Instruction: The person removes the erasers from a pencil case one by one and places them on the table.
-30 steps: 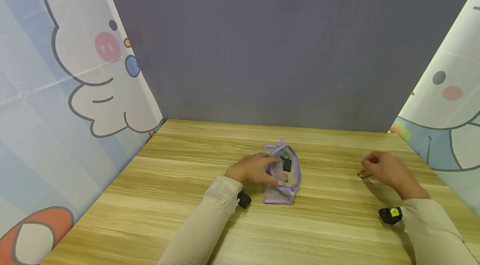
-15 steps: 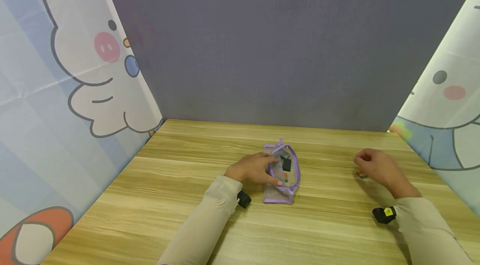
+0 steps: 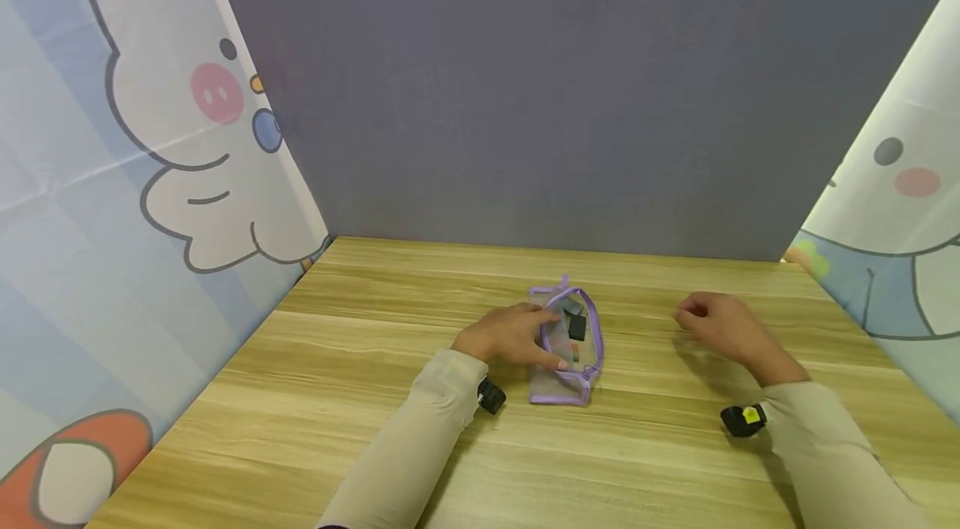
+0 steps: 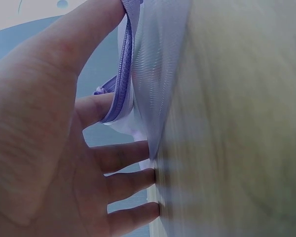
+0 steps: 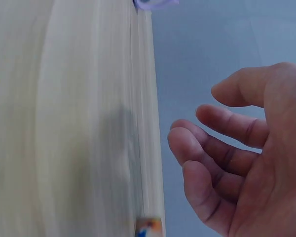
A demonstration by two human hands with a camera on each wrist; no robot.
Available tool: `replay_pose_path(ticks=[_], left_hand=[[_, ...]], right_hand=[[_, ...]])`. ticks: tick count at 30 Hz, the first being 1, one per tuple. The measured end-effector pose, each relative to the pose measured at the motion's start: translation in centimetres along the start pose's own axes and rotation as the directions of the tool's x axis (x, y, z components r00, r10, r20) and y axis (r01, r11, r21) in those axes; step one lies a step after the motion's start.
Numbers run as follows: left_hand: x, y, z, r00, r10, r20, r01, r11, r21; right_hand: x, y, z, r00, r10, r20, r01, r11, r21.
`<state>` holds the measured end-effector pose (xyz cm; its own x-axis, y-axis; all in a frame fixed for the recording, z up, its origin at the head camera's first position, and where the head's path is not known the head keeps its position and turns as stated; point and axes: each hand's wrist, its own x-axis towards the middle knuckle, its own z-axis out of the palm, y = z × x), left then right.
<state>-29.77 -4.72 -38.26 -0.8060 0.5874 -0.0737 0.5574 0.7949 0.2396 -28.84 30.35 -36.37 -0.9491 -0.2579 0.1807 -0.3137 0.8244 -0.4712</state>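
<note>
My left hand rests on a see-through mesh pouch with purple zipped edges. Its thumb and index finger spread across the unzipped mouth in the head view. The left wrist view shows those fingers against the purple zipper, the others reaching the tabletop. Inside the pouch lie a black block, a grey piece and a small orange-and-green piece. My right hand hovers to the right of the pouch, fingers loosely bent, nothing visible between them. Below it, a small multicoloured piece lies on the table in the right wrist view.
A wood-grain table runs back to a dark grey panel. Printed cartoon curtains stand on the left and right. Each wrist carries a small black camera; the right one has a yellow mark.
My right hand has moved left, toward the pouch. The small multicoloured piece seen under its fingers earlier is no longer visible in the head view. My left hand and the pouch stay put.
</note>
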Motion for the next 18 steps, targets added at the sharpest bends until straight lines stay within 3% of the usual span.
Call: replay_pose_path(ticks=[18], left_hand=[[0.1, 0.1, 0.1, 1.0, -0.003, 0.011, 0.003, 1.0, -0.004]], right_hand=[[2.2, -4.5, 2.6, 0.99, -0.04, 0.133, 0.022, 0.99, 0.136]])
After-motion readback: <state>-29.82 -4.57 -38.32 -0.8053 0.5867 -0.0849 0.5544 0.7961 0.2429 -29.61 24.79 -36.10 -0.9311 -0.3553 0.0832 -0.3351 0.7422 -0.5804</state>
